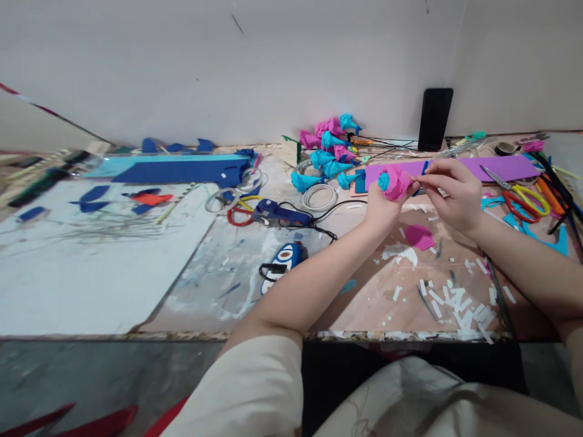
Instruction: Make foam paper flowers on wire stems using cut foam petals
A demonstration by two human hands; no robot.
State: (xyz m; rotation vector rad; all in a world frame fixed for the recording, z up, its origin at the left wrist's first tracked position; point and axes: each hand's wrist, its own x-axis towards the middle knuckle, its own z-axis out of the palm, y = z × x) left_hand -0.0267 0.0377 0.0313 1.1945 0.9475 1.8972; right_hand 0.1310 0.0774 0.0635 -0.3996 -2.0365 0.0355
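A craft flower (397, 182) with pink petals and a light blue centre is in my left hand (380, 209), whose fingers are closed round its base. My right hand (455, 194) pinches beside that base. A small dark blue strip (425, 168) shows at its fingertips, partly hidden by the fingers. Behind both hands lies a long purple sheet (501, 168). A loose pink petal piece (419, 237) is on the table just below my hands.
Blue and pink flowers (323, 158) on thin stems lie behind. Tape rolls (319, 197), a blue glue gun (280, 212) and a blue-white tool (285, 261) are to the left. Scissors (523, 197) lie right, paper scraps (460, 303) in front. A phone (435, 119) leans against the wall.
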